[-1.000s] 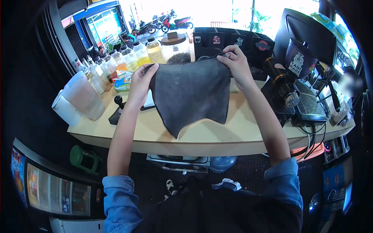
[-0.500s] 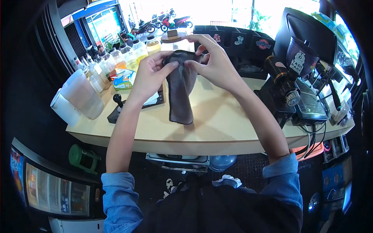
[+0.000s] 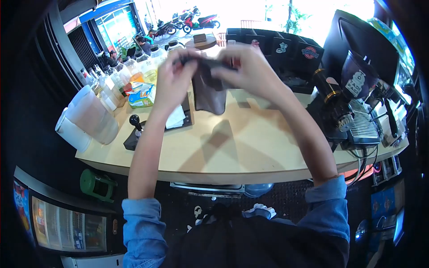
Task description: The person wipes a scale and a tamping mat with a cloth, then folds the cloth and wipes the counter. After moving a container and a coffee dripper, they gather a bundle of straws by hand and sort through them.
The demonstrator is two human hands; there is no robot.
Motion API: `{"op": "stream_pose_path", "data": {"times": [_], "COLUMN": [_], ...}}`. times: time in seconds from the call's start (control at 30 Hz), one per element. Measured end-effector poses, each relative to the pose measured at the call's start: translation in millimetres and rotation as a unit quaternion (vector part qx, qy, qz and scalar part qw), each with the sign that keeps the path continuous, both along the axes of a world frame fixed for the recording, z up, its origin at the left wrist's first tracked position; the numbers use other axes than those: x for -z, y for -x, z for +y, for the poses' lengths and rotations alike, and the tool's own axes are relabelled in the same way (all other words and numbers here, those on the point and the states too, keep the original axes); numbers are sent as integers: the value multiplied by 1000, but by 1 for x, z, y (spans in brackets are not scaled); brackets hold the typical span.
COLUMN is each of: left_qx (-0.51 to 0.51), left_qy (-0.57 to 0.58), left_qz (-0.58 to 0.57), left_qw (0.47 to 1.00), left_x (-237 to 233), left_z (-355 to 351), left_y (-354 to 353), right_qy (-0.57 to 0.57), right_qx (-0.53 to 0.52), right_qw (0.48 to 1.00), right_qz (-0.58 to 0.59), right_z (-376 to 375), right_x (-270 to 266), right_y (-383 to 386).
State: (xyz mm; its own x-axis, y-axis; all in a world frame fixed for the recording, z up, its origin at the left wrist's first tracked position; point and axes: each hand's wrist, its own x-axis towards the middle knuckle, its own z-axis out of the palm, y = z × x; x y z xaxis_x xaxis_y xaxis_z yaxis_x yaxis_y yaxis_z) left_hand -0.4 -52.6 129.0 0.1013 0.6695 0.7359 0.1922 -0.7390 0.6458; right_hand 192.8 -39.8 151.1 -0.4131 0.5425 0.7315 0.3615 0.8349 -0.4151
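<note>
A dark grey-brown cloth [image 3: 210, 96] with a black edge hangs above the wooden counter, its upper part bunched between my two hands. My left hand [image 3: 176, 78] pinches it at the upper left corner, thumb in front. On the other side my right hand [image 3: 246, 67] grips the upper right part; its fingers are blurred by motion. The cloth's lower end hangs free, a rounded hem showing. Below and left of it lie white paper napkins [image 3: 175, 117] on a black tray, near a black-knobbed tamper [image 3: 135, 120].
Two plastic pitchers [image 3: 94, 116] and several bottles [image 3: 127, 67] line the counter's left side. A coffee grinder [image 3: 333, 100] and an espresso machine [image 3: 364, 123] stand at the right. Behind my hands are a wooden-lidded jar [image 3: 201, 42] and a black divided organizer [image 3: 286, 51].
Both hands have risen slightly and spread the cloth's top wider apart. The hanging part is now shorter and broader. My view has shifted a little.
</note>
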Motion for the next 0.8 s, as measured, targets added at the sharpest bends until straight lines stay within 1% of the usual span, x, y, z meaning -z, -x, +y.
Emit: {"op": "stream_pose_path", "data": {"times": [0.03, 0.07, 0.1, 0.13, 0.17, 0.2, 0.23, 0.27, 0.3, 0.37, 0.4, 0.47, 0.5, 0.57, 0.6, 0.7, 0.73, 0.8], "left_qx": [38, 76, 107, 109, 117, 124, 108, 92, 98, 35, 48, 28, 36, 53, 63, 83, 87, 93], "left_qy": [6, 113, 116, 161, 208, 220, 247, 271, 270, 307, 307, 305, 299, 309, 314, 301, 289, 281], "left_qz": [42, 55, 165, 226, 209, 189, 160, 131, 133, 91, 91, 123, 124, 112, 104, 120, 134, 142], "left_qw": [998, 989, 974, 955, 948, 949, 950, 949, 948, 947, 946, 944, 945, 943, 942, 942, 944, 945], "left_x": [15, 37, 48, 59, 79, 94, 109, 122, 133, 149, 153, 155, 159, 169, 172, 171, 170, 175], "left_z": [-7, -17, -29, -41, -45, -46, -48, -49, -49, -47, -47, -45, -41, -31, -26, -13, -9, 2], "left_y": [8, 20, 30, 37, 43, 45, 46, 46, 46, 39, 34, 25, 21, 12, 7, -16, -23, -37], "right_qy": [10, 17, 83, 150, 153, 167, 179, 154, 128, 184, 142, 143, 146, 146, 153, 183, 184, 212], "right_qx": [-20, -38, -50, -61, -61, -19, 25, 50, 76, 93, 121, 116, 121, 183, 186, 271, 275, 332], "right_qw": [995, 980, 971, 957, 957, 963, 967, 966, 964, 918, 911, 926, 923, 912, 909, 893, 891, 879], "right_qz": [-98, -194, -219, -242, -239, -209, -179, -200, -221, -340, -366, -330, -335, -338, -342, -310, -311, -268], "right_z": [-8, -13, -14, -10, 1, 16, 31, 51, 69, 76, 79, 84, 89, 97, 100, 107, 112, 117], "right_x": [7, 13, 23, 37, 54, 78, 105, 140, 171, 207, 235, 235, 233, 232, 235, 230, 232, 236], "right_y": [-5, -9, -11, -10, -5, 3, 11, 23, 37, 63, 74, 74, 68, 55, 45, 2, -14, -46]}}
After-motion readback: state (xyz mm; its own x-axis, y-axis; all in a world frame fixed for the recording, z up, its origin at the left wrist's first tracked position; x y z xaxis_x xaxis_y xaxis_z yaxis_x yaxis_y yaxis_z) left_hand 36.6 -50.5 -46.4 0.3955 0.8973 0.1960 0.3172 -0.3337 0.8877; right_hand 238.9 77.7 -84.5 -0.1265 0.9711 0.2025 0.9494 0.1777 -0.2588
